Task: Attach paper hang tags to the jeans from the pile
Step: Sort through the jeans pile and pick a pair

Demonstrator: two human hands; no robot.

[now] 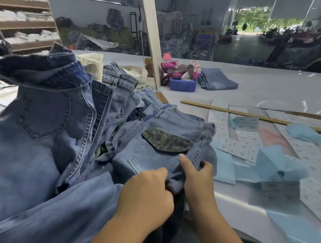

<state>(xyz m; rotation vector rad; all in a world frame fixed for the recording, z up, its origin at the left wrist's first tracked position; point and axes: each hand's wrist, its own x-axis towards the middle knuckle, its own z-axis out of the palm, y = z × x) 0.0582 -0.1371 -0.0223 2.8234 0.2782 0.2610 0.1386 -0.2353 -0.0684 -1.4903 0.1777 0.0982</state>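
Note:
A big pile of blue jeans [44,122] covers the left half of the table. On its right slope lies one pair of jeans [152,152] with a dark patterned flap on its back pocket. My left hand [149,190] grips a bunched fold of this pair's denim at its lower edge. My right hand [197,176] pinches the same fabric just to the right, thumb on top and fingers curled round the side seam. White printed paper tags [239,146] lie spread over the table to the right, mixed with light blue paper sheets [275,163].
A long wooden stick [254,115] lies across the table behind the tags. A blue plastic bin [182,84] with a pink bag, a folded pair of jeans [216,79] and a cardboard box [134,73] stand further back. A slanted white post [150,32] rises mid-table. Shelves stand at the left.

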